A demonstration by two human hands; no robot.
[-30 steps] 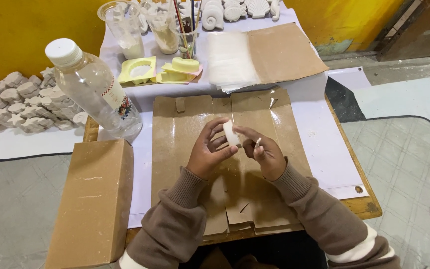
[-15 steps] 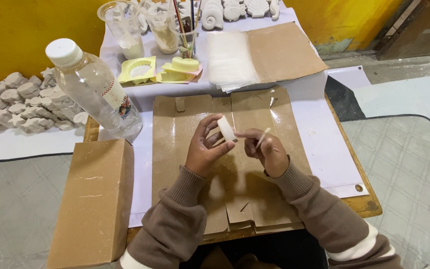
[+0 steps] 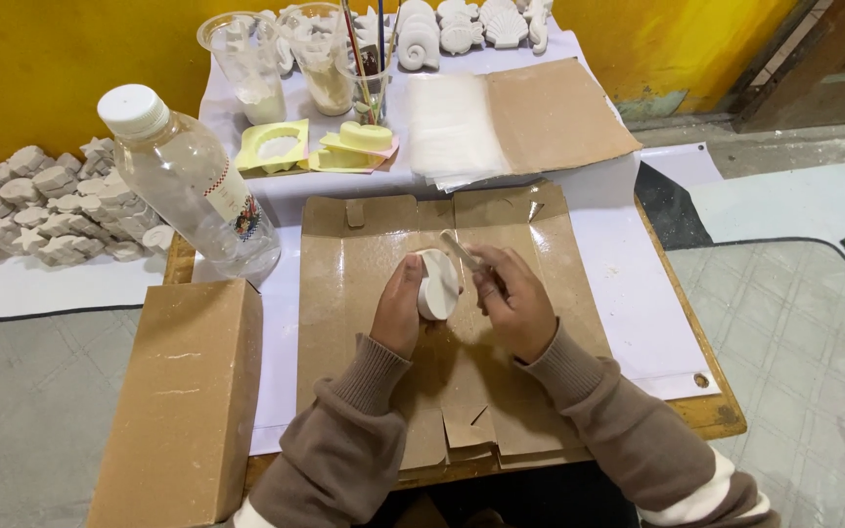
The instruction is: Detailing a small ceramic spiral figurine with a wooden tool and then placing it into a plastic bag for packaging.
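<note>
My left hand grips a small white plaster piece, rounded and held on edge above the flattened cardboard sheet. My right hand is closed around a thin pale stick-like tool, whose tip rests against the top of the plaster piece. Both hands meet over the middle of the cardboard, and both sleeves are brown.
A clear plastic bottle stands at the left, a closed cardboard box in front of it. Yellow moulds, cups, brushes, a paper stack and white shell casts lie at the back. More casts are piled on the floor at the left.
My hands parted slightly half a second ago and have closed together again. The tool's tip now touches the plaster piece, which my left hand has turned on edge.
</note>
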